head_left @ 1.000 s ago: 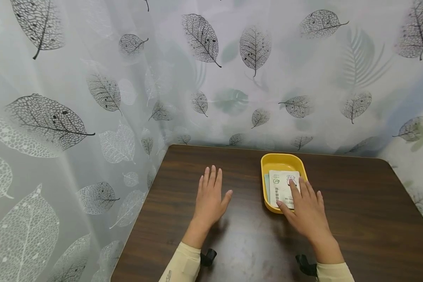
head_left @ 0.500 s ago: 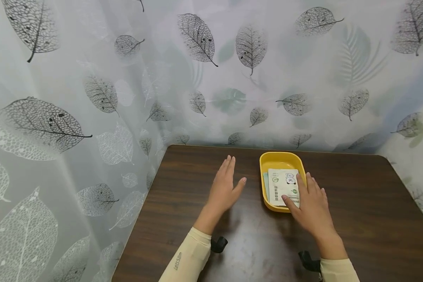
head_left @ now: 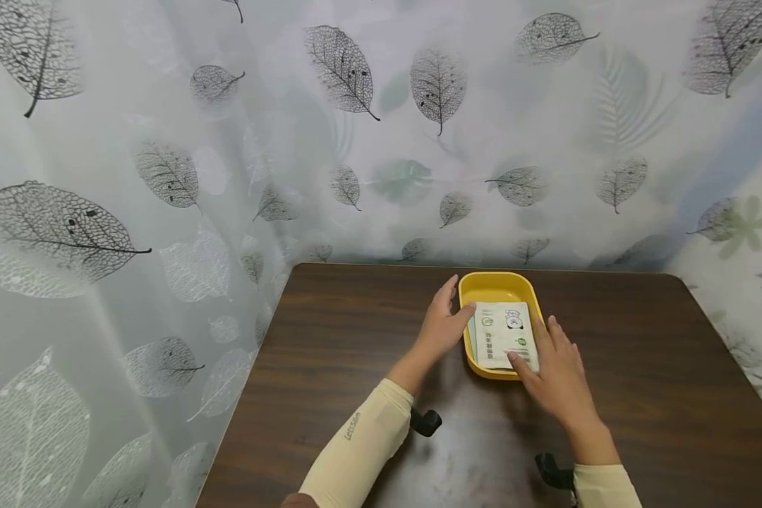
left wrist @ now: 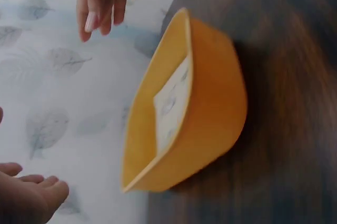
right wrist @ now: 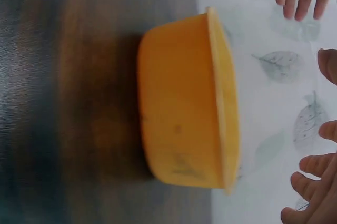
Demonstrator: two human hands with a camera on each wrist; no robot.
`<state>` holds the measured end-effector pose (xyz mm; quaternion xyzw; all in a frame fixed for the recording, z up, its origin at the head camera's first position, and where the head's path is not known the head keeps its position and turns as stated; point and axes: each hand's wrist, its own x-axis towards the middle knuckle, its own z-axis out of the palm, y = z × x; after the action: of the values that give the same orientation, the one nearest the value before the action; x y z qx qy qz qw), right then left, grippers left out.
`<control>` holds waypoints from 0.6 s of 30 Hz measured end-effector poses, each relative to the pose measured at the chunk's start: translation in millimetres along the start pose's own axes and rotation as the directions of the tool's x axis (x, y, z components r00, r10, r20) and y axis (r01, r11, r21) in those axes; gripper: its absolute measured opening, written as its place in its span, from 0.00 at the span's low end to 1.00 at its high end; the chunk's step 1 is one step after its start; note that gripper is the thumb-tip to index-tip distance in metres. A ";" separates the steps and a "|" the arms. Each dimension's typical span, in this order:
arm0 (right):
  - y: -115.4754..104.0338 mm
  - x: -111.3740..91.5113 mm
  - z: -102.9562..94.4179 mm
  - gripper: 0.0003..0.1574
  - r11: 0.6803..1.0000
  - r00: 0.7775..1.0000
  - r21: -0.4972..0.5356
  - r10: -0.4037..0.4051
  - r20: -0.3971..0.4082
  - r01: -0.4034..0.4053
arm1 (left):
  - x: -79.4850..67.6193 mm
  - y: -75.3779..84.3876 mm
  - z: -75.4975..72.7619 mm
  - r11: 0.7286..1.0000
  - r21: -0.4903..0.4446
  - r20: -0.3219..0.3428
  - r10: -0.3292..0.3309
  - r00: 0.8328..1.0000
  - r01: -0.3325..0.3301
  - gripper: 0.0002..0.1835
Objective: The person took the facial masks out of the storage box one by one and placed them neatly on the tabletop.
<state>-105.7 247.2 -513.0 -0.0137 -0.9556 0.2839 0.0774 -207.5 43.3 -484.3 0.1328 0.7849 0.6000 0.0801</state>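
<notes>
A yellow plastic tub (head_left: 497, 282) with rounded corners stands on the dark wood-grain table (head_left: 330, 324). Inside it lies a whitish printed packet (head_left: 504, 335) with a cartoon panda and green marks, over a pale green piece (head_left: 473, 339). My left hand (head_left: 441, 324) hovers by the tub's left side, fingers extended, thumb near the rim. On the other side my right hand (head_left: 557, 370) is held over the right rim, fingers loosely extended. Both wrist views show a gap between the hands and the tub (left wrist: 216, 92). Neither hand holds anything.
Behind the table hangs a pale curtain (head_left: 381, 155) printed with leaves, which also runs along the left side. Beneath each wrist sits a black camera mount (head_left: 427, 422). The tub is close to the table's back edge.
My left hand has moved right and forward, from the table's left part to the tub's left side. The right hand has shifted slightly outward over the right rim. The view has turned slightly.
</notes>
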 end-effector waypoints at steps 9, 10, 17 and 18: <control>25.5 -5.3 21.2 0.56 0.997 0.999 0.063 0.039 -0.020 -0.038 | 14.3 -12.8 48.9 0.969 -0.194 0.010 -0.154 0.988 0.153 0.37; 28.3 -6.3 23.7 0.56 0.996 0.999 0.075 0.047 -0.023 -0.045 | 15.0 -13.7 53.1 0.967 -0.190 0.002 -0.173 0.985 0.170 0.37; 44.6 -13.0 38.2 0.58 0.977 0.993 0.183 0.117 -0.024 -0.111 | 20.4 -24.6 77.0 0.929 -0.262 0.004 -0.270 0.963 0.262 0.42; 46.4 -13.4 39.8 0.59 0.972 0.992 0.205 0.126 -0.020 -0.119 | 21.1 -26.4 79.4 0.920 -0.283 0.010 -0.281 0.960 0.272 0.43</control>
<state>-99.5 263.7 -573.1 -0.0693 -0.9175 0.3840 0.0765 -207.9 116.3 -530.3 -0.0012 0.7033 0.6902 0.1700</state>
